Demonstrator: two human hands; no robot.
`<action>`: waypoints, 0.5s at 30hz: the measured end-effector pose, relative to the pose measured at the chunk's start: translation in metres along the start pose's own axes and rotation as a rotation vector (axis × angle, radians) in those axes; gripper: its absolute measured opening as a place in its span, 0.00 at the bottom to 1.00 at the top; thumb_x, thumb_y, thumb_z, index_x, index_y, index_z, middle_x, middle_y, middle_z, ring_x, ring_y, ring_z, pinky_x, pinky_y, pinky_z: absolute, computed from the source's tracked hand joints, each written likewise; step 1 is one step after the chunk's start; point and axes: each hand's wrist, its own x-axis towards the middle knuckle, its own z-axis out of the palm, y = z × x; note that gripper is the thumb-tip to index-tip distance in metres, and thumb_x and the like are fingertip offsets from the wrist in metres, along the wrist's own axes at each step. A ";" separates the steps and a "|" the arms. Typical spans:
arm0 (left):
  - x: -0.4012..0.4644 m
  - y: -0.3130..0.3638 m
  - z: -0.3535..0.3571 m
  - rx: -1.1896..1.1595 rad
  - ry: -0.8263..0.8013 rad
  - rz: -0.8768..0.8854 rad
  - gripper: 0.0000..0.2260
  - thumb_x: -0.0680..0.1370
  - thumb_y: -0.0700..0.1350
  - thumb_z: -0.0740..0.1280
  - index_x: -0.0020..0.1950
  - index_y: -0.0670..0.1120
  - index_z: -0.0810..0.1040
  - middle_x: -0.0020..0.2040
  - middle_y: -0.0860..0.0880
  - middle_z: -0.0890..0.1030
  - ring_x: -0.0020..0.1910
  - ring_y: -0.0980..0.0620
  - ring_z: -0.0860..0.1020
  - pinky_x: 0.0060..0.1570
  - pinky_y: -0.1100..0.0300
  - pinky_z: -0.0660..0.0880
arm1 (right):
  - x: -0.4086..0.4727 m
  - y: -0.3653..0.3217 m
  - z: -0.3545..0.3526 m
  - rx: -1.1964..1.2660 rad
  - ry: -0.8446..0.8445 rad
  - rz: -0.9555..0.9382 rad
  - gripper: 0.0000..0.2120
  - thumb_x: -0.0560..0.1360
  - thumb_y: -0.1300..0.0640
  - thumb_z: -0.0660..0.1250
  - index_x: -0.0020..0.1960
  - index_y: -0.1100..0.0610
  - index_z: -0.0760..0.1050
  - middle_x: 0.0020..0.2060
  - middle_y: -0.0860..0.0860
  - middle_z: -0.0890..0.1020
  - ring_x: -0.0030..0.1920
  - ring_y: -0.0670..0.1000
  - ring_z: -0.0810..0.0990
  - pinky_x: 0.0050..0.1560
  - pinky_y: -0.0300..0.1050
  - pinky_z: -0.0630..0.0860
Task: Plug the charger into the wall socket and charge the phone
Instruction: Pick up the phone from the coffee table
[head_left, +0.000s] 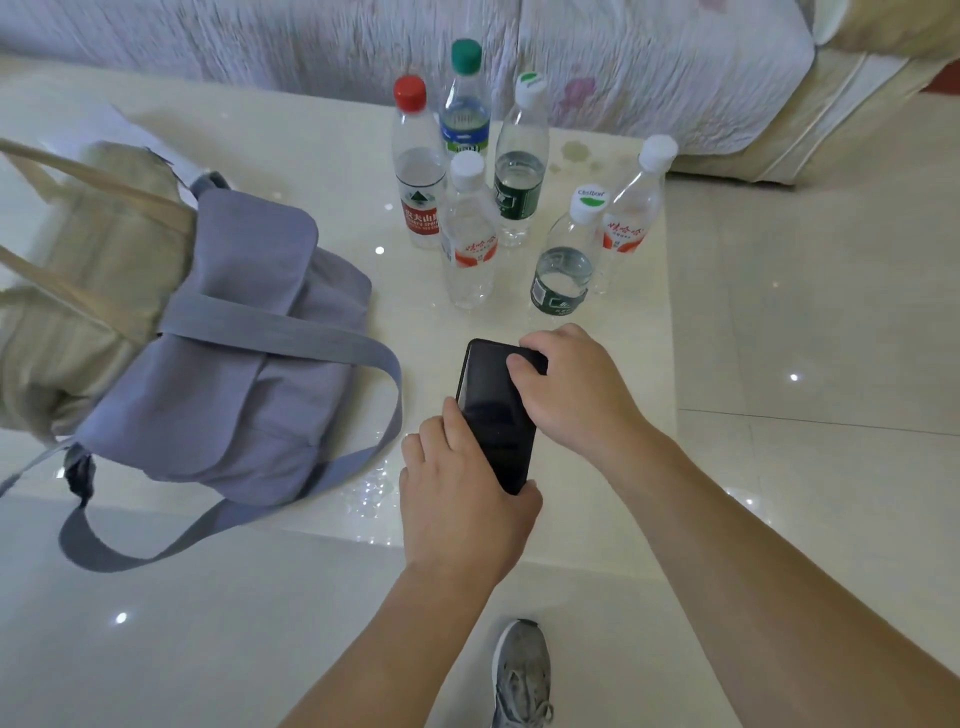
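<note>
- Glossy cream table (311, 156) – grey bag (234, 358) at left, six bottles (470, 234) behind.
- Phone (496, 415) near the table's front edge – left hand (462, 488) grips its near end, right hand (571, 389) its far end.

A glossy cream surface (322, 156) carries a grey shoulder bag (244, 364), a beige tote (78, 291) beside it, and six upright plastic bottles (470, 244) clustered toward its far right
</note>
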 end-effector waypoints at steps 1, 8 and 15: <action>-0.003 0.002 -0.010 -0.009 0.009 0.000 0.42 0.61 0.58 0.72 0.70 0.44 0.62 0.56 0.48 0.73 0.55 0.46 0.67 0.52 0.53 0.71 | -0.002 -0.006 -0.009 0.034 0.003 -0.006 0.12 0.79 0.50 0.60 0.44 0.54 0.78 0.45 0.52 0.77 0.44 0.53 0.76 0.42 0.44 0.70; -0.025 0.011 -0.087 -0.027 0.071 0.006 0.41 0.59 0.59 0.72 0.68 0.45 0.65 0.55 0.49 0.74 0.53 0.49 0.65 0.50 0.53 0.73 | -0.022 -0.069 -0.070 0.292 -0.050 0.109 0.19 0.71 0.52 0.59 0.48 0.67 0.78 0.44 0.64 0.82 0.46 0.63 0.81 0.49 0.64 0.79; -0.055 0.005 -0.185 -0.039 0.108 0.002 0.43 0.60 0.59 0.73 0.71 0.45 0.64 0.56 0.48 0.73 0.54 0.47 0.67 0.52 0.52 0.73 | -0.059 -0.159 -0.105 0.350 -0.065 0.089 0.15 0.69 0.52 0.61 0.46 0.60 0.81 0.43 0.59 0.84 0.48 0.59 0.81 0.53 0.63 0.79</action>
